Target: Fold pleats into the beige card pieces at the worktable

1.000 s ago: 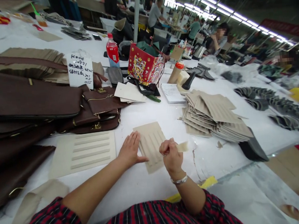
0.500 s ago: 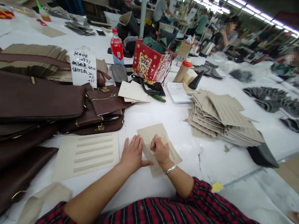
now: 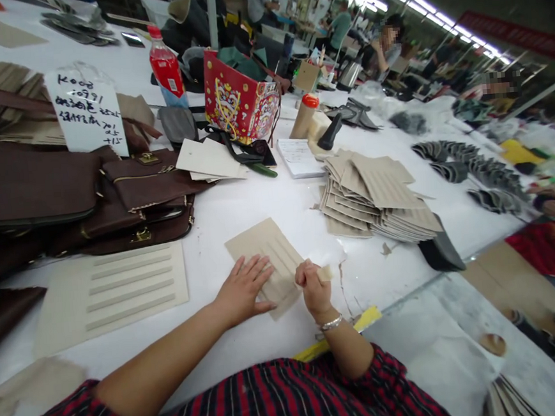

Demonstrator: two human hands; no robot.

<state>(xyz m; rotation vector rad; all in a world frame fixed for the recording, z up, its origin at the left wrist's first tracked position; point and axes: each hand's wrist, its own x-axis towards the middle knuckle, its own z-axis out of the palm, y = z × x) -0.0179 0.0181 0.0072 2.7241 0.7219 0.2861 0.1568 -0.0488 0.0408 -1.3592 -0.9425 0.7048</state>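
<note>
here the left hand (image 3: 242, 289) lies flat with its fingers spread, pressing down the near left part of a beige ribbed panel (image 3: 268, 260) that rests on the white table (image 3: 258, 203), near the person and a little right of centre. the right hand (image 3: 312, 283) is curled shut just right of the panel's near edge, its fingertips pinching a small beige strip (image 3: 325, 273) that pokes out to the right. i cannot tell whether the strip is joined to the panel or free of it.

to do this well, i judge the flat hand should keep firm, even weight on the panel so it does not slide or lift, and the pinching hand should pull low and along the rib, not upward, so the strip comes cleanly without tearing or creasing the panel.

to the right and farther off sits a fanned stack of like panels (image 3: 377, 200). at the near left lies a larger slotted board (image 3: 115, 291), and beyond it brown leather bags (image 3: 89, 197) with a handwritten note (image 3: 86, 117). a red bottle (image 3: 165, 66) and a red patterned box (image 3: 238, 102) stand at the far side.
</note>
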